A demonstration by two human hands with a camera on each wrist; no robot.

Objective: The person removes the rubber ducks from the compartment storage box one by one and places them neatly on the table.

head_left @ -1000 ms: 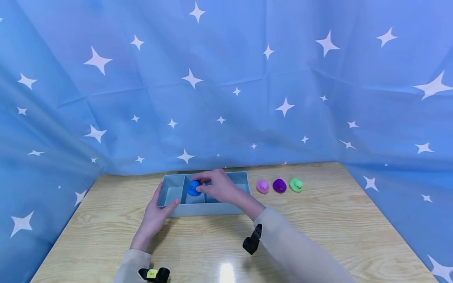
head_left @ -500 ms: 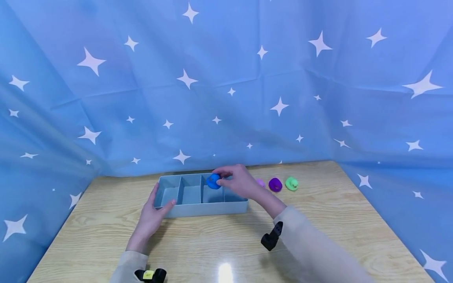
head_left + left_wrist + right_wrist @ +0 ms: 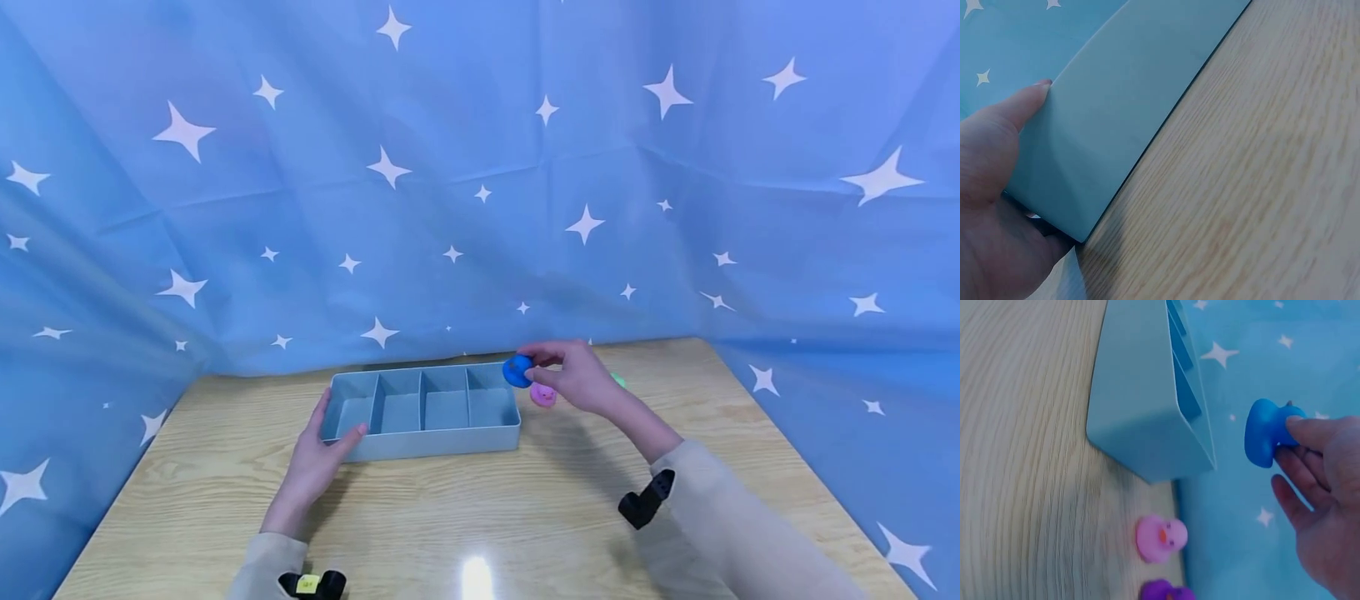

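Observation:
A blue rubber duck point(image 3: 517, 372) hangs just above the right end of a grey-blue divided box point(image 3: 431, 444), pinched between the thumb and fingers of my right hand point(image 3: 581, 375). In the right wrist view the blue duck point(image 3: 1264, 432) shows raised past the box's rim, its head between the fingertips. My left hand point(image 3: 311, 458) grips the box's left end, thumb over the front rim and fingers along the end wall. The left wrist view shows that thumb point(image 3: 1025, 103) against the front wall point(image 3: 1110, 112). All visible compartments of the box hold nothing.
Right of the box, a pink rubber duck point(image 3: 543, 395) sits on the wooden table point(image 3: 420, 525). A purple duck point(image 3: 1166, 591) stands beside it, and a green duck point(image 3: 618, 379) is mostly hidden behind my right hand. A star-patterned blue curtain point(image 3: 465, 217) hangs behind.
My right hand has carried the blue duck rightward, from over the second compartment to the box's right end. My left hand keeps its grip. The head view has shifted slightly.

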